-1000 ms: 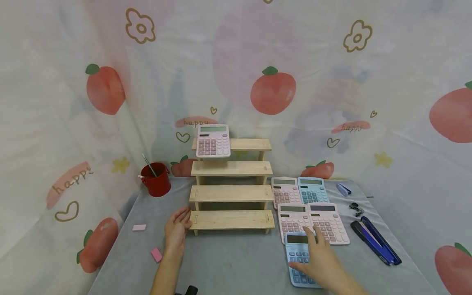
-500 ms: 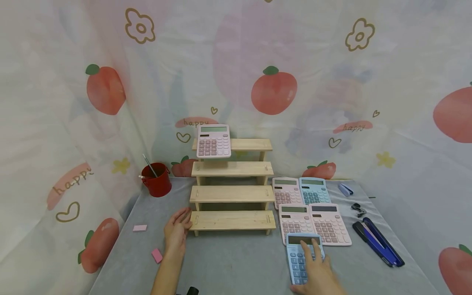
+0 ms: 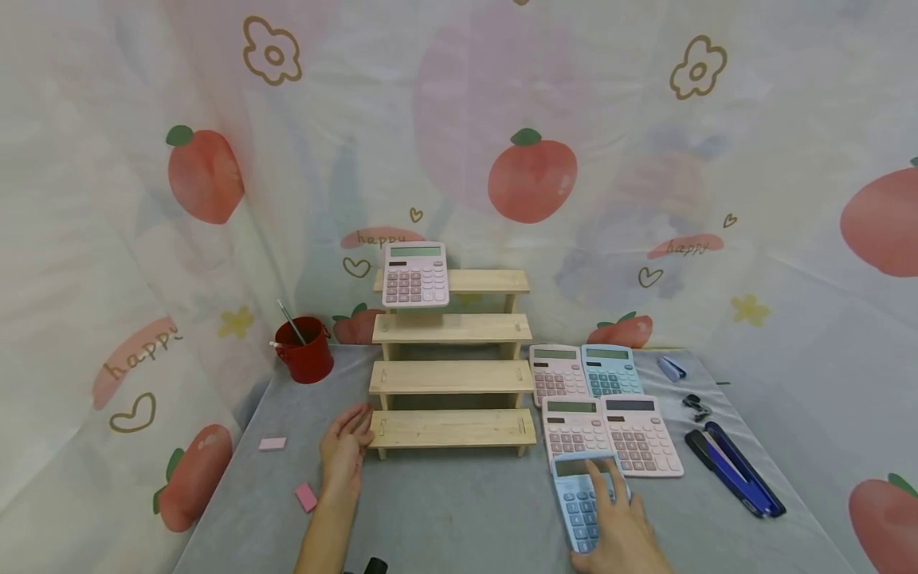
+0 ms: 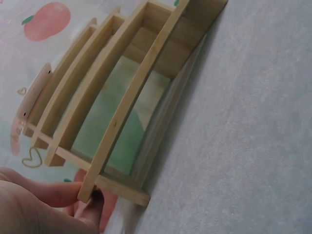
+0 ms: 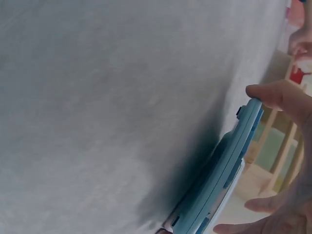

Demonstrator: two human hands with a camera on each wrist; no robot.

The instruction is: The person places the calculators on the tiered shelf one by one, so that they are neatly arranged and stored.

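At the left end of a four-step wooden display rack (image 3: pixel 452 378), my left hand (image 3: pixel 341 454) pinches the lowest board. The left wrist view shows thumb and finger around that board's end (image 4: pixel 87 189). My right hand (image 3: pixel 618 522) holds a blue calculator (image 3: pixel 579 510) by its edges, thumb at the near end and fingers spread over the screen side. In the right wrist view the calculator (image 5: pixel 222 168) is tilted, with a shadow beneath its thumb-side end. Its far end overlaps or adjoins a pink calculator (image 3: pixel 570 422); contact there cannot be made out.
A pink calculator (image 3: pixel 416 275) leans on the top step. Beside the rack lie another pink one (image 3: pixel 649 438), one behind it (image 3: pixel 555 371) and a blue one (image 3: pixel 610 371). Stapler (image 3: pixel 735 470), clips (image 3: pixel 696 406), red bucket (image 3: pixel 308 359) and erasers (image 3: pixel 305 497) sit around.
My right hand has moved down over the blue calculator and taken hold of it; the calculator has since turned and tilted slightly. The left hand stays on the rack.
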